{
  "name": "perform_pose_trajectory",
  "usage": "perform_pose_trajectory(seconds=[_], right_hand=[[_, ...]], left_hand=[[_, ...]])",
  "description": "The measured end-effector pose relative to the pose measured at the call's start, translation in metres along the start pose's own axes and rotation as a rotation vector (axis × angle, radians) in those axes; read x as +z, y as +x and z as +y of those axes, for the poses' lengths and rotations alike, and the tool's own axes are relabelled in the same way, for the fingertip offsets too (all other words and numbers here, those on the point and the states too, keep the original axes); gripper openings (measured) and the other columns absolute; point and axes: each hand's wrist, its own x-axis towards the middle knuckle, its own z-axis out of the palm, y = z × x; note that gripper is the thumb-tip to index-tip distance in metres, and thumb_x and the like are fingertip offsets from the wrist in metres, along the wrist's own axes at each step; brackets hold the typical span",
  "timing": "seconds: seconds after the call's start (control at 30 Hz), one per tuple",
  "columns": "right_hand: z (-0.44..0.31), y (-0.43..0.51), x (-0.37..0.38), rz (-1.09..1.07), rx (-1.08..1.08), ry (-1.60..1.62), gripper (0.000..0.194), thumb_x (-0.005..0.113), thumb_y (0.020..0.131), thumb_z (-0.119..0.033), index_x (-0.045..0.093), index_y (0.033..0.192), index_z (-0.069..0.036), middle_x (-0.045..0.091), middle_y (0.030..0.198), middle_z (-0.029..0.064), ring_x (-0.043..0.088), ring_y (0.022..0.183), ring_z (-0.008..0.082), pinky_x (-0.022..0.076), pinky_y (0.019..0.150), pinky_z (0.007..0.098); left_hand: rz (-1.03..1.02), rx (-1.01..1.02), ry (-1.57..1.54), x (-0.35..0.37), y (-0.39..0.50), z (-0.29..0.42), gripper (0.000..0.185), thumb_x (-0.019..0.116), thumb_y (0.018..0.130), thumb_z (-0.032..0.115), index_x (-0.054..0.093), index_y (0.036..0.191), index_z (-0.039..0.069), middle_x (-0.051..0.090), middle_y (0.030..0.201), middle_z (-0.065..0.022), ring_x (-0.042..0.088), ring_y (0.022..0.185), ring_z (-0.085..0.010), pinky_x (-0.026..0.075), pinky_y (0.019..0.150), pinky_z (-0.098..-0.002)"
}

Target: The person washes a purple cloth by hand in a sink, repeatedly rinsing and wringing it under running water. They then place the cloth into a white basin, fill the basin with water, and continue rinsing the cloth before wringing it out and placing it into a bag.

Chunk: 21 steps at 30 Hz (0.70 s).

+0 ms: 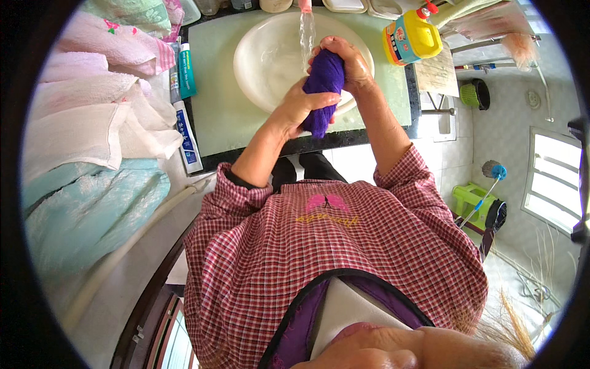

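Note:
A bunched purple cloth (pixel 325 76) is held between both my hands over the near right part of a white washbasin (pixel 251 60). My left hand (pixel 299 106) grips its lower end, with the thumb across the front. Around the upper end curl the fingers of my right hand (pixel 348 60), which look wet. Water (pixel 306 37) streams from a pinkish tap outlet (pixel 305 5) into the basin, just left of the cloth's top. Whether the stream touches the cloth or my right fingertips is hard to tell.
Right of the basin, a yellow jug (pixel 412 37) with a red cap stands on the green countertop (pixel 212 124). Toothpaste tubes (pixel 186 71) lie along the left edge. Towels (pixel 101 92) hang at the left. A wooden board (pixel 435 76) and a green stool (pixel 472 203) are at the right.

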Motion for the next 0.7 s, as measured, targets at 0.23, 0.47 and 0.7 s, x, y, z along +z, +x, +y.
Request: perform_pose_trajectory(seconds=[0.23,0.47,0.7], right_hand=[[-0.007,0.046,-0.012,0.279,-0.170,-1.044,0.037,0.059,0.076,-0.029,0.064,0.093,0.004,0.066,0.078,0.0152,0.064,0.071,0.0218,0.0501,0.070,0.0339],[-0.055,0.023,0.002,-0.039,-0.680,-0.692,0.014,0.059,0.078,-0.011,0.059,0.084,0.002,0.064,0.079,0.0132,0.062,0.076,0.0203,0.0499,0.072,0.0316],[-0.062,-0.005,0.023,-0.387,-1.161,-0.653,0.018,0.056,0.083,-0.018,0.051,0.083,-0.001,0.055,0.085,0.0148,0.059,0.088,0.0334,0.0471,0.080,0.0423]], left_hand=[[0.492,0.131,0.937,-0.016,0.075,0.002,0.049,0.069,0.064,0.015,0.048,0.103,-0.005,0.064,0.082,-0.0172,0.065,0.073,-0.0281,0.051,0.067,-0.0352],[0.107,0.230,0.182,-0.007,0.062,0.011,0.082,0.071,0.073,0.049,0.035,0.131,0.002,0.056,0.115,-0.0189,0.060,0.097,-0.0405,0.049,0.080,-0.0555],[0.576,0.608,-0.326,0.010,0.063,0.042,0.016,0.070,0.080,0.015,0.063,0.078,0.001,0.062,0.077,-0.0049,0.060,0.071,-0.0136,0.049,0.060,-0.0276]])
